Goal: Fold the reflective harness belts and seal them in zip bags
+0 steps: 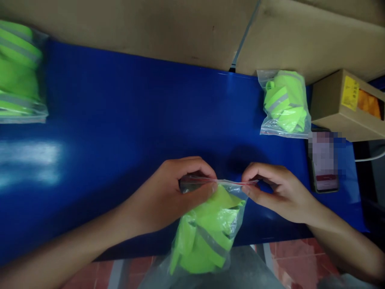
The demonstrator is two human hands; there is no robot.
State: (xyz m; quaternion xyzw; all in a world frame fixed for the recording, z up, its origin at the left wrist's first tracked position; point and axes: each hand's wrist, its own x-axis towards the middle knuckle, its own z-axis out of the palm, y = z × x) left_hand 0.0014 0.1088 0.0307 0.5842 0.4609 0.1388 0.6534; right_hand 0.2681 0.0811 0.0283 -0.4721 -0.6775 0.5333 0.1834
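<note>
A clear zip bag (210, 237) with a folded neon-green, grey-striped reflective vest inside hangs at the table's front edge. My left hand (177, 188) pinches its top zip strip near the middle, thumb in front and fingers behind. At the strip's right end, my right hand (276, 190) pinches it between thumb and forefinger. A red line runs along the strip between the two hands. Whether the zip is fully closed cannot be made out. The bag's lower end reaches over the front edge, above my lap.
Another bagged green vest (285, 102) lies at the back right of the blue table (135, 108), beside a cardboard box (333, 106) with a yellow label. A phone (325, 160) lies in front of the box. More bagged green fabric (19, 76) sits far left. Large cardboard (150, 24) borders the back.
</note>
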